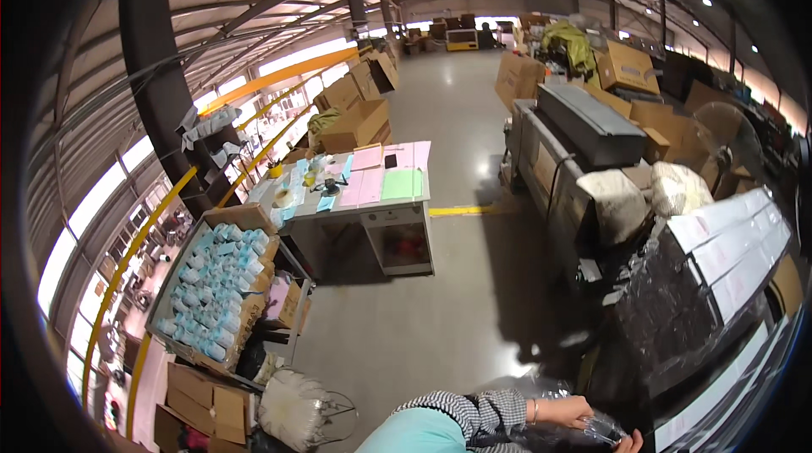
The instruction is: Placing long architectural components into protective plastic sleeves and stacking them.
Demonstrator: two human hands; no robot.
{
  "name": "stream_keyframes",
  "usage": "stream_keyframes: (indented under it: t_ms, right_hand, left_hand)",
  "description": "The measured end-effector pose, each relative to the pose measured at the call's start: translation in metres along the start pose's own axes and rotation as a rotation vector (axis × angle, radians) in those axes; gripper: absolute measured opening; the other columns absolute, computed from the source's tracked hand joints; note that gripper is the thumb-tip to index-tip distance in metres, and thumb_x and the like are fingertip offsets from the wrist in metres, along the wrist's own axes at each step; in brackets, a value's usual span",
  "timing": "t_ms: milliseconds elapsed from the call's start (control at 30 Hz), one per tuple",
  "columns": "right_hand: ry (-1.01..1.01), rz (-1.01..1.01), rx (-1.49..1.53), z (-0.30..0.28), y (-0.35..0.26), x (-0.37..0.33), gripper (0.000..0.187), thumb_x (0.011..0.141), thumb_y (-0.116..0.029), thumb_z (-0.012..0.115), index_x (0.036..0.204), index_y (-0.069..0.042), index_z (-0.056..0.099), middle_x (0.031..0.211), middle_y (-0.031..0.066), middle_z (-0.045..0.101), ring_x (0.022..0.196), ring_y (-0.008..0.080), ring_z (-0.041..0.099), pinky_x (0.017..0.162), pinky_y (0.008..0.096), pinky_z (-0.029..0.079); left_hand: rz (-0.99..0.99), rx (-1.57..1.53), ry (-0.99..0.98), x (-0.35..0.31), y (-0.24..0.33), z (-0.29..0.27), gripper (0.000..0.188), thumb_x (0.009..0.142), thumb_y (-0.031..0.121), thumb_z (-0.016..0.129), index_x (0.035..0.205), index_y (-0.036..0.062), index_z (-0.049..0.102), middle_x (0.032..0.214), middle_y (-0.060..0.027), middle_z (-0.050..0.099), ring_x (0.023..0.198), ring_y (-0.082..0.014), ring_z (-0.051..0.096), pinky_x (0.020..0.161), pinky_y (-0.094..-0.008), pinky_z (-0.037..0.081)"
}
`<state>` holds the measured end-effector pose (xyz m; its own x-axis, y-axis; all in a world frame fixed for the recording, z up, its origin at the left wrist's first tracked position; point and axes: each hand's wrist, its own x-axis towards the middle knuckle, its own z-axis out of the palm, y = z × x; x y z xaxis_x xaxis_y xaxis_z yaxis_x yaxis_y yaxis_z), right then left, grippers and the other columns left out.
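At the lower edge, right of centre, my left hand (562, 411) reaches out of a checkered sleeve (503, 413), a thin bracelet at the wrist. Its fingers are closed on crumpled clear plastic film (602, 428). My right hand (629, 443) shows only partly at the frame's bottom edge, its fingertips bent against the far side of the same film. Beneath and around the hands lies more of this shiny plastic, over something dark that I cannot make out.
To the right stands a stack wrapped in dark plastic (668, 318), topped by white panels (736, 246). A long grey machine (584, 136) lies beyond. A desk with papers (402, 185), a carton of pale-blue rolls (216, 284) and a white sack (292, 406) stand left. Yellow railings (139, 271) edge the floor.
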<state>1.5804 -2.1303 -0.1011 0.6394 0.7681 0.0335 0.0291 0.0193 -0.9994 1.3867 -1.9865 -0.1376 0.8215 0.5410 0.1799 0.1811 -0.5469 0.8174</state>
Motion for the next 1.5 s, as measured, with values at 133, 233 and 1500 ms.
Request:
stream_keyframes:
  t_ms: [133, 233, 1500]
  right_hand:
    - [0.012, -0.12, -0.01, 0.014, -0.003, -0.011, 0.047, 0.095, -0.011, 0.064, 0.137, -0.002, 0.047, 0.109, 0.0098, 0.058, 0.098, 0.0194, 0.055, 0.092, 0.0332, 0.045]
    - [0.041, -0.068, -0.039, 0.019, 0.002, -0.033, 0.052, 0.09, -0.01, 0.066, 0.138, -0.001, 0.047, 0.113, 0.0102, 0.059, 0.1, 0.0201, 0.056, 0.092, 0.0338, 0.046]
    - [0.344, 0.005, -0.215, -0.142, 0.228, 0.604, 0.051, 0.102, -0.016, 0.049, 0.149, 0.0, 0.037, 0.145, 0.0162, 0.05, 0.129, 0.0277, 0.052, 0.109, 0.0334, 0.041]
  left_hand:
    - [0.2, -0.608, 0.186, 0.043, 0.068, -0.002, 0.044, 0.09, 0.029, 0.068, 0.066, 0.0018, 0.043, 0.057, -0.0013, 0.046, 0.052, -0.0138, 0.035, 0.051, -0.0321, 0.032]
    - [0.309, -1.219, -0.008, 0.039, 0.194, -0.078, 0.041, 0.095, 0.033, 0.065, 0.069, 0.0103, 0.043, 0.06, 0.0042, 0.046, 0.055, -0.0041, 0.038, 0.05, -0.0249, 0.031]
    - [-0.254, 0.148, -0.224, 0.201, -0.121, 0.073, 0.031, 0.085, 0.029, 0.065, 0.102, 0.0042, 0.072, 0.098, -0.022, 0.071, 0.091, -0.039, 0.069, 0.08, -0.0444, 0.056]
